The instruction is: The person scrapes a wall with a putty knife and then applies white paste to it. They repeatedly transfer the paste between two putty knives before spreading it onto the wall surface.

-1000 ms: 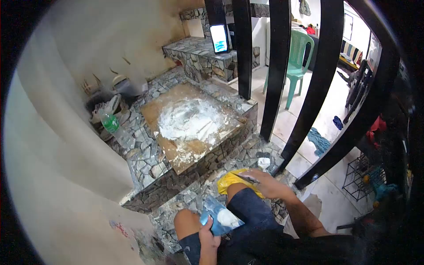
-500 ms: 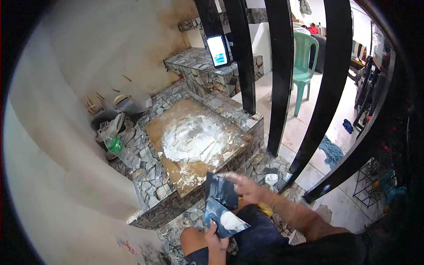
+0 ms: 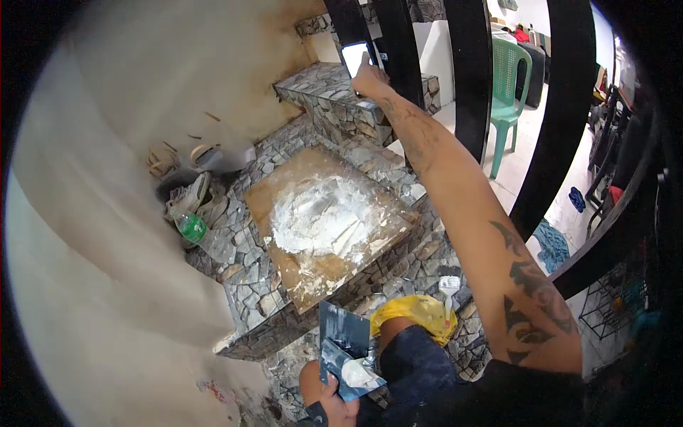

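Observation:
My left hand (image 3: pixel 336 406) is low in the view, closed on the near edge of a bluish flat putty scraper (image 3: pixel 333 363). A mound of white putty (image 3: pixel 357 375) lies on that blade. A darker rectangular scraper (image 3: pixel 344 329) stands up behind it, its lower edge against the first blade. Whether my left fingers also grip it is hidden. My right hand (image 3: pixel 371 80) reaches far forward, empty, with one finger stretched onto the bright screen of a phone (image 3: pixel 351 55). The phone leans upright against a black post.
A board (image 3: pixel 292 267) spread with white powdery paste (image 3: pixel 324 217) lies on a stone-tiled ledge. A paintbrush (image 3: pixel 449 286) and yellow bag (image 3: pixel 405 313) are near my knee. Black posts (image 3: pixel 471 85) stand at right, before a green chair (image 3: pixel 508 85). A plastic bottle (image 3: pixel 192 228) lies left.
My right hand has left the dark scraper and stretched forward to the phone's screen. The scrapers stay with my left hand, slightly lower. The view has shifted a little.

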Demonstrator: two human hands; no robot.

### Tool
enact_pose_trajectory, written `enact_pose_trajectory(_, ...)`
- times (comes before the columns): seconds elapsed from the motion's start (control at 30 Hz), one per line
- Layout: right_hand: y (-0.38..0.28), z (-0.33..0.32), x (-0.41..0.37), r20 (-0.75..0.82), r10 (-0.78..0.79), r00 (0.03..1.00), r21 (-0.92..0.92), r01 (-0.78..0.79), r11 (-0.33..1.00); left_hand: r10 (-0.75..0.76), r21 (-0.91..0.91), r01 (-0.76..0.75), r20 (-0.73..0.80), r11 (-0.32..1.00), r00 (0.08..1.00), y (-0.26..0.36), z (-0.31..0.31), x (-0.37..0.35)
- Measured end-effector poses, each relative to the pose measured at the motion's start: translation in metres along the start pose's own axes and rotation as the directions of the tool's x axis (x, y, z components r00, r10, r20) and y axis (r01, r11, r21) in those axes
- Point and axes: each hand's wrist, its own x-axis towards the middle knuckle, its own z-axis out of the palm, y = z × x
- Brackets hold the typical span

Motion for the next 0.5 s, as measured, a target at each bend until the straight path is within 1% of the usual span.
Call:
enact_pose_trajectory(0.1, 0.002, -0.001, 0.007, -0.044, 0.026, 0.999, 0.016, -0.025, 1.0, 0.13, 0.186, -0.138, 0.057, 0.973, 0.99, 0.01, 0.016, -0.013)
enact_pose_trajectory(0.13, 0.0, -0.009, 0.005, 0.012, 0.041, 0.999, -0.01, -0.041, 0.999, 0.17, 0.242, -0.181, 0.065, 0.953, 0.983, 0.012, 0.018, -0.015)
enact_pose_trajectory(0.17, 0.002, -0.006, 0.009, -0.006, 0.018, 1.0, -0.022, -0.019, 1.0, 0.209, 0.298, -0.222, 0.073, 0.929, 0.975, 0.013, 0.018, -0.015)
enact_pose_trajectory(0.2, 0.005, -0.005, 0.015, -0.022, -0.004, 1.0, -0.035, 0.003, 0.999, 0.208, 0.306, -0.221, 0.076, 0.926, 0.975, 0.014, 0.014, -0.015)
enact_pose_trajectory(0.3, 0.008, 0.006, 0.021, -0.076, -0.05, 0.996, -0.096, 0.043, 0.994, 0.181, 0.159, -0.188, 0.057, 0.969, 0.982, 0.014, 0.009, -0.011)
enact_pose_trajectory(0.4, 0.009, 0.014, 0.02, -0.145, -0.089, 0.985, -0.139, 0.069, 0.988, 0.12, 0.114, -0.126, 0.058, 0.985, 0.991, 0.016, 0.001, -0.005)
enact_pose_trajectory(0.5, 0.014, 0.019, 0.019, -0.181, -0.104, 0.978, -0.164, 0.075, 0.984, 0.147, 0.144, -0.138, -0.052, 0.98, 0.988, 0.014, 0.005, -0.003)
